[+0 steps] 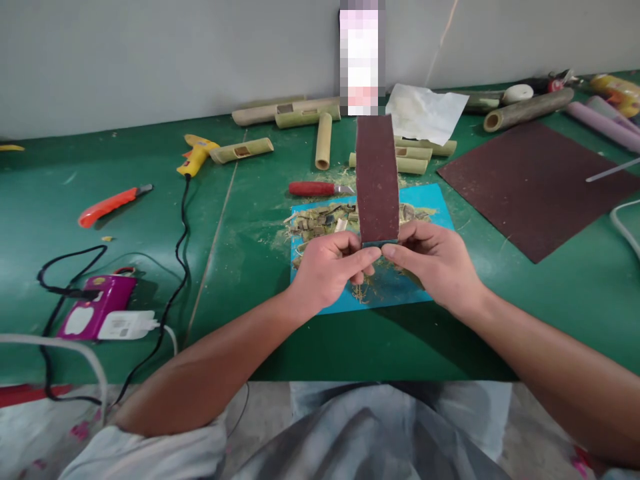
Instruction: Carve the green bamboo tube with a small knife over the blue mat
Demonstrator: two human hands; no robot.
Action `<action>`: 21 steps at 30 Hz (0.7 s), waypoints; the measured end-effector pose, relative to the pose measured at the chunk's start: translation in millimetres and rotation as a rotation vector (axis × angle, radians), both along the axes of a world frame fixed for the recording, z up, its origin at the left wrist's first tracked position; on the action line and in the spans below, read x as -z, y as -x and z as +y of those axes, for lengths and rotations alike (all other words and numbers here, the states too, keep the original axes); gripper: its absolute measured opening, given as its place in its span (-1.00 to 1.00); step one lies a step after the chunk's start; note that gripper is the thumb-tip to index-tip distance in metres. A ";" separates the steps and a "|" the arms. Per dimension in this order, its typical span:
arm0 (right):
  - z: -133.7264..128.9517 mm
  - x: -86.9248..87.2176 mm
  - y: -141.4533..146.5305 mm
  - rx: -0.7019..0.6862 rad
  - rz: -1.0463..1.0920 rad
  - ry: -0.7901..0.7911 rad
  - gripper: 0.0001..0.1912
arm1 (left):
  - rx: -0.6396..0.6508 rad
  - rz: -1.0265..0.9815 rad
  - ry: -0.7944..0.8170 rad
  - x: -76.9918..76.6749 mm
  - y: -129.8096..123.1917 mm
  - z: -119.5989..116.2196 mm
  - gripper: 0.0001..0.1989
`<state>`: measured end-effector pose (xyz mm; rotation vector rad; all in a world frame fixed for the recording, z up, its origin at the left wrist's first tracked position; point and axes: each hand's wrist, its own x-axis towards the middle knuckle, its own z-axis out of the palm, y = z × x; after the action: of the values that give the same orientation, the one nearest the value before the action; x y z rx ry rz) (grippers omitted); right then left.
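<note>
A strip of dark red-brown sandpaper (378, 177) stands upright between my hands, its lower edge folded so a blue-grey backing shows. My left hand (333, 263) pinches the lower left corner with thumb and fingers. At the lower right corner, my right hand (433, 260) grips it the same way, the two thumb tips almost touching. Beneath my hands lies a blue mat (435, 200) strewn with bamboo shavings (320, 221). A red-handled knife (313, 189) rests just behind the mat, its blade tip close to the strip.
Bamboo tubes (324, 141) lie along the back, near white paper (425, 113). On the right is a large sandpaper sheet (540, 187). To the left are a yellow glue gun (197, 155), an orange cutter (110, 205), and a purple power strip (103, 303) with trailing cords.
</note>
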<state>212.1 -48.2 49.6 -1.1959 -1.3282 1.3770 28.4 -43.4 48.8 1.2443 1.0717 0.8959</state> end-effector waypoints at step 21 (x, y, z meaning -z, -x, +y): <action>-0.4 -7.7 0.5 -0.087 -0.014 0.087 -0.62 | -0.073 0.045 -0.176 -5.1 -1.0 -3.9 -0.61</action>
<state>211.6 -48.6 57.3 -1.2194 -1.3557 1.5042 29.4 -47.2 53.9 1.3831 1.0979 1.0403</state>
